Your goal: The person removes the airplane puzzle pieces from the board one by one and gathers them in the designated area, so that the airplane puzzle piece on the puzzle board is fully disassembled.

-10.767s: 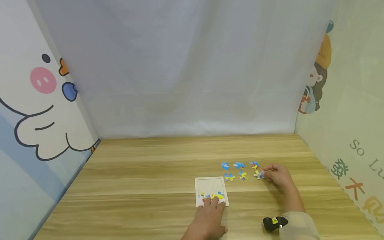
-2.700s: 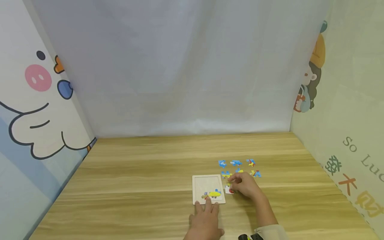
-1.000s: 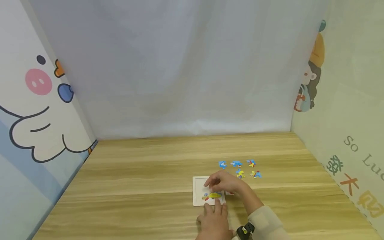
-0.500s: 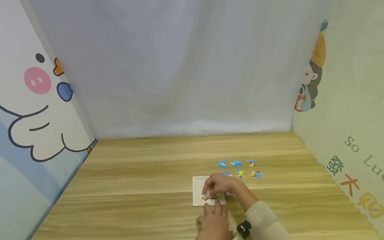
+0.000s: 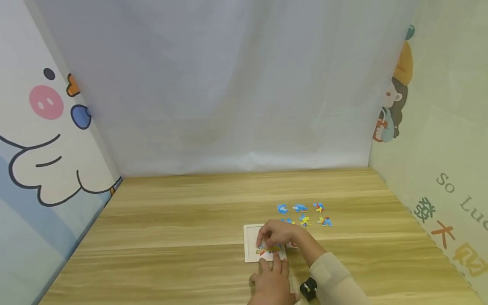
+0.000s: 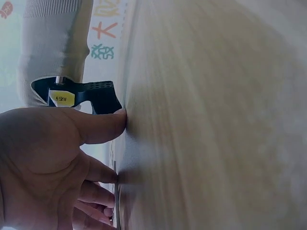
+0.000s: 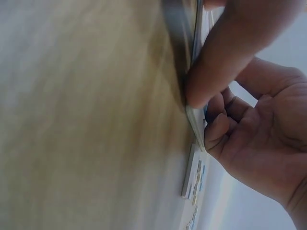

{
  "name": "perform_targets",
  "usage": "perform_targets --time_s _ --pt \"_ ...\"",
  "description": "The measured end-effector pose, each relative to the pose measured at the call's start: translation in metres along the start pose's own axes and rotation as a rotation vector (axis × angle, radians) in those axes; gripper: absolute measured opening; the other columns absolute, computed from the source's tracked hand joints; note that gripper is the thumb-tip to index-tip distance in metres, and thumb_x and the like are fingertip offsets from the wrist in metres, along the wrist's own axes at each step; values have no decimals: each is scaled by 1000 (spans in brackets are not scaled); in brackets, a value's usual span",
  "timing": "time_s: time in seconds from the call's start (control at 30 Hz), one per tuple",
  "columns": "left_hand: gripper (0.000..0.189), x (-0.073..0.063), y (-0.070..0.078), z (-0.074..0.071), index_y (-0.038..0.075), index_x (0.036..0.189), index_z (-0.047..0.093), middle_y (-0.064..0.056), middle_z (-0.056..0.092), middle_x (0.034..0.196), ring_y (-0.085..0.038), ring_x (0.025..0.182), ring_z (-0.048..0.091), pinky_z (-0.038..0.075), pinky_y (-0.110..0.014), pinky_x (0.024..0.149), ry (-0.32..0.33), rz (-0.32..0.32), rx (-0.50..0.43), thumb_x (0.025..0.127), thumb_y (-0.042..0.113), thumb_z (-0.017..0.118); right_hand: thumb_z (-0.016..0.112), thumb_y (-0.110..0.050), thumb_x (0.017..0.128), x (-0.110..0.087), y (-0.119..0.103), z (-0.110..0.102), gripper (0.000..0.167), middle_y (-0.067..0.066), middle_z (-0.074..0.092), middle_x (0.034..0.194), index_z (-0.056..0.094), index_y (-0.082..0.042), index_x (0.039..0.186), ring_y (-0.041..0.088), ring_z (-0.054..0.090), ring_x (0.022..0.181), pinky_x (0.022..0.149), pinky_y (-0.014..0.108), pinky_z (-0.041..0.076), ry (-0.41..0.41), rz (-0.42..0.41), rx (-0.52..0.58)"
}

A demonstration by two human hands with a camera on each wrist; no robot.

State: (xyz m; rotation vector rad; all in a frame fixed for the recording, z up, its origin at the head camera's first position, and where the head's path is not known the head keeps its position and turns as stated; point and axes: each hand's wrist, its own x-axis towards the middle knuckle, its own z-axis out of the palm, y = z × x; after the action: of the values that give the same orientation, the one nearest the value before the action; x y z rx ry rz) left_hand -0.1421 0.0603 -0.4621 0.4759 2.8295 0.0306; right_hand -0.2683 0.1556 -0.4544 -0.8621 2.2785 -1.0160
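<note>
My left hand (image 5: 271,281) rests on the near edge of the square wooden puzzle tray (image 5: 251,259), fingers extended onto it; in the left wrist view its thumb (image 6: 103,125) lies along the table. My right hand (image 5: 280,233) reaches over the tray from the right. Its curled thumb and forefinger pinch a small blue, red and tan puzzle piece (image 5: 261,251) inside the tray. Right of that piece lies a yellow piece (image 5: 275,249), partly covered by fingers. In the right wrist view, the right hand's fingers (image 7: 218,127) bend near the tray edge (image 7: 195,124).
A white and red piece (image 5: 291,245) lies just right of the tray, partly under my right wrist. Beyond are loose blue and yellow puzzle pieces (image 5: 304,220) in two rows. A black wrist camera (image 5: 309,289) sits at the right sleeve. Printed walls flank the wooden table (image 5: 171,237).
My right hand has moved from beside the white and red piece to above the tray, then lowered onto the pieces there. Over the last half second both hands have stayed nearly still.
</note>
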Motion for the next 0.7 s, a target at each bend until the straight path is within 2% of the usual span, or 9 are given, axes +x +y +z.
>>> perform_targets --time_s 0.27,0.43,0.57,0.7 --pt "85 1 0 0 18 140 42 -4 33 145 -39 121 34 47 -56 65 -4 -10 -12 72 64 65 60 11 79 2 -1 -3 18 0 59 71 68 -2 88 8 49 63 58 21 42 -53 -18 67" --pt "85 2 0 0 19 140 42 -4 34 145 -38 121 34 47 -56 64 -10 -11 -14 72 64 65 60 15 74 4 -1 -5 29 2 60 74 70 -4 93 8 50 64 57 21 43 -88 -30 53" --pt "84 1 1 0 19 139 43 -4 34 144 -38 120 35 47 -56 65 -3 -7 -10 72 64 65 58 16 72 3 0 -7 36 0 60 73 70 -6 97 8 46 60 50 19 36 -63 0 45" --pt "83 0 0 -1 20 138 45 -3 36 143 -38 118 37 47 -54 63 15 -14 1 71 65 65 60 8 77 -2 3 -13 26 -1 59 70 65 -7 97 9 44 56 47 20 34 0 32 94"
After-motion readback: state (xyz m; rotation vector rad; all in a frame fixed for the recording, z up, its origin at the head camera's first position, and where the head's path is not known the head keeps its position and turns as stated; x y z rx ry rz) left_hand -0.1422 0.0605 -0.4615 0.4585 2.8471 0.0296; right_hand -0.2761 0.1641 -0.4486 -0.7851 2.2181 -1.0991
